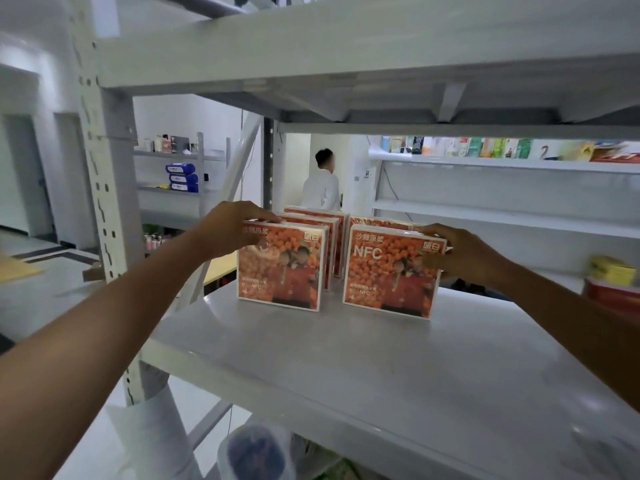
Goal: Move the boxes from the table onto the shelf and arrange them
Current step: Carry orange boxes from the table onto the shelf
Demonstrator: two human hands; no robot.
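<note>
Orange print is being displayed on five flat boxes, all standing upright on the pale grey shelf board (346, 358) in two rows running from near to far. The left front box (284, 268) is being gripped at its top left corner by the left hand (232, 225), with the fingers curled over the top edge. The right front box (388, 275) is being pinched at its top right corner by the right hand (457, 254), fingers on the top edge and thumb on the printed face. Both front boxes are being presented face-on to the camera, with a narrow gap between them. Just behind the left one, a second box (334, 251) and a farthest box (311, 212) are being lined up close together. Behind the right one, a single rear box (381, 221) is being mostly hidden. At the far right edge of the shelf, a yellow carton (611, 270) is being stacked on something red. Beyond the rack, a person in white (322, 188) is being seen from behind. Blue packs (181, 178) are being stored on a far left shelf.
</note>
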